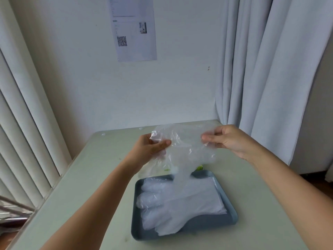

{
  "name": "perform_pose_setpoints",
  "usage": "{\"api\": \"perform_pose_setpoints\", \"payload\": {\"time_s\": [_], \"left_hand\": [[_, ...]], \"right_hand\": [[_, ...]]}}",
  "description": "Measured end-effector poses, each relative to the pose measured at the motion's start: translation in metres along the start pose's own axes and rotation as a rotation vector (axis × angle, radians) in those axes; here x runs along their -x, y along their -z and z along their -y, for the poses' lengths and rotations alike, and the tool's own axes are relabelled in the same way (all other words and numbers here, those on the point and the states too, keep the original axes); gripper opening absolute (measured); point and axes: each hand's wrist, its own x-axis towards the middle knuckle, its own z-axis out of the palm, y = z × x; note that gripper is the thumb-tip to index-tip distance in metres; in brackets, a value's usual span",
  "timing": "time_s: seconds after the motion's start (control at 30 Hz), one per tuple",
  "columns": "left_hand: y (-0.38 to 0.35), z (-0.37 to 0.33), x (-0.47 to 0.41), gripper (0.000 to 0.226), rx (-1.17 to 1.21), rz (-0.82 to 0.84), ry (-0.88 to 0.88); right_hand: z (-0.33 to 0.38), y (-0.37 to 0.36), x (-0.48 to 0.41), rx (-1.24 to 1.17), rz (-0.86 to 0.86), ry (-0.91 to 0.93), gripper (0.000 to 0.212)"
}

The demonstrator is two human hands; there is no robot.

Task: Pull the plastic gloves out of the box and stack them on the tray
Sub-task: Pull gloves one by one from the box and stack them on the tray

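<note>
Work surface: one pale green table [90, 177], set into a corner against a white wall [72, 78]. Vertical blinds [21, 123] run along the left side; a pale curtain [270, 69] hangs at the far right. One printed sheet [135, 33] (it carries a QR code) is fixed to the wall.

Item count:
- One grey-blue tray [232, 217] lies on the near half of the table.
- One stack of gloves [176, 201] lies flat in the tray, fingers pointing left. The number of gloves in the stack cannot be told.
- One loose glove [187, 147], clear plastic, is held in the air above the far edge of the tray, its lower end hanging toward the stack.
- One box [199, 167] shows only as a green sliver just beyond the tray, behind the hanging glove.

Hands: the left hand [153, 147] pinches the left edge of the loose glove, thumb laid across the film against the fingers. The right hand [228, 139] pinches the right edge, fingers curled together on the plastic. The glove is spread between the two hands.
</note>
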Motion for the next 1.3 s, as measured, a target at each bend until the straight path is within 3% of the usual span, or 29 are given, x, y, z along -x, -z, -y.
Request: {"api": "perform_pose_setpoints", "payload": {"time_s": [0.1, 0.2, 0.27, 0.37, 0.43, 0.63, 0.8, 0.87, 0.93, 1.0, 1.03, 1.1, 1.23, 1.3], "left_hand": [[0.003, -0.003, 0.006, 0.012, -0.047, -0.057, -0.037], [0.012, 0.001, 0.009, 0.017, -0.320, -0.153, -0.228], [0.018, 0.007, 0.015, 0.022, -0.533, -0.219, -0.396], [0.023, 0.017, 0.026, 0.020, -0.786, -0.202, -0.683], [0.025, 0.029, 0.034, 0.014, -0.900, -0.167, -0.762], [0.017, 0.086, 0.057, 0.009, -1.073, 0.103, -0.665], [0.021, 0.111, 0.064, 0.017, -1.100, 0.213, -0.481], [0.022, 0.105, 0.063, 0.028, -1.070, 0.142, -0.391], [0.019, 0.093, 0.058, 0.035, -0.961, -0.086, -0.292], [0.009, 0.075, 0.057, 0.032, -0.852, -0.246, -0.296], [-0.001, 0.065, 0.059, 0.031, -0.811, -0.246, -0.349], [-0.028, 0.051, 0.069, 0.034, -0.735, -0.082, -0.407], [-0.086, 0.059, 0.085, 0.046, -0.775, 0.362, -0.239], [-0.100, 0.069, 0.088, 0.052, -0.815, 0.440, -0.196]], "right_hand": [[0.003, -0.005, 0.005, 0.240, -0.014, 0.055, 0.018], [0.000, -0.011, 0.005, 0.410, -0.127, 0.232, 0.024], [-0.009, -0.017, 0.008, 0.396, -0.111, 0.311, 0.019], [-0.028, -0.023, 0.020, 0.341, -0.053, 0.368, 0.038], [-0.043, -0.024, 0.028, 0.373, -0.017, 0.406, 0.041], [-0.105, -0.032, 0.034, 0.608, 0.128, 0.335, 0.037], [-0.139, -0.032, 0.040, 0.716, 0.144, 0.324, 0.026], [-0.144, -0.029, 0.040, 0.745, 0.156, 0.315, 0.021], [-0.145, -0.028, 0.040, 0.760, 0.159, 0.306, 0.018], [-0.146, -0.029, 0.039, 0.777, 0.143, 0.324, 0.016], [-0.146, -0.029, 0.038, 0.786, 0.133, 0.333, 0.016], [-0.146, -0.030, 0.039, 0.809, 0.113, 0.350, 0.014], [-0.144, -0.033, 0.041, 0.803, 0.102, 0.353, 0.017], [-0.142, -0.033, 0.043, 0.794, 0.124, 0.353, 0.020]]}}
